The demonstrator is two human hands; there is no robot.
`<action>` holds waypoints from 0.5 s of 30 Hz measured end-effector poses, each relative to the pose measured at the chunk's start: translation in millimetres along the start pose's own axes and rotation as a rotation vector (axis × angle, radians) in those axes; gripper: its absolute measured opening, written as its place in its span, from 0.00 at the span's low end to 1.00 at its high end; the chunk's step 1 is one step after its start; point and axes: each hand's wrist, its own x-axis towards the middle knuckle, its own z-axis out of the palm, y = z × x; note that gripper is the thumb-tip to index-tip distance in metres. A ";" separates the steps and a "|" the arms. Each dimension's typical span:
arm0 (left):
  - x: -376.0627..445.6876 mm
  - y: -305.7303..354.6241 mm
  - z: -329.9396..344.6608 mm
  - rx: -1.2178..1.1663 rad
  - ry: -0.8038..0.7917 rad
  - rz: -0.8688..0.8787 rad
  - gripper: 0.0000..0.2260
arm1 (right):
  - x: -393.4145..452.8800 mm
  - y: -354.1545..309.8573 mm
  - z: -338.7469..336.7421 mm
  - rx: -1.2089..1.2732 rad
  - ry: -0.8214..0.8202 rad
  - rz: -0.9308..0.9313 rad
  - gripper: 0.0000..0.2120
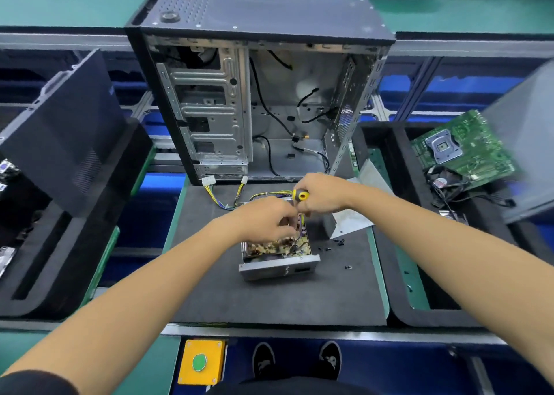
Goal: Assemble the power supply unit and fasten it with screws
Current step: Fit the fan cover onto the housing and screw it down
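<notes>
From the head camera, I see the power supply (278, 256) lying open on the dark mat (269, 298), just right of the mat's middle, its circuit board bare and its wire bundle running toward the far edge. My right hand (319, 193) wraps a yellow-and-black screwdriver (300, 196) over the unit's far end; my left hand (266, 219) curls its fingers just beside the tip, but whether they pinch a screw I cannot tell. The metal cover (350, 220) lies off the unit near the mat's right edge, with loose screws (332, 243) scattered beside it. I judge the job early: cover not yet on, most screws undriven. The empty computer case (257, 100) stands at the far edge.
</notes>
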 end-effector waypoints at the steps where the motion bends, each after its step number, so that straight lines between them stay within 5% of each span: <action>1: 10.9 6.4 1.1 0.002 0.011 -0.005 0.04 | -4.5 6.8 -3.4 0.042 0.072 0.021 0.08; 7: 69.6 51.8 26.2 0.122 -0.087 0.041 0.07 | -35.6 51.8 -16.9 0.229 0.425 0.150 0.19; 15: 106.6 86.1 47.7 0.869 -0.134 0.456 0.07 | -64.8 93.4 -20.9 0.333 0.474 0.242 0.18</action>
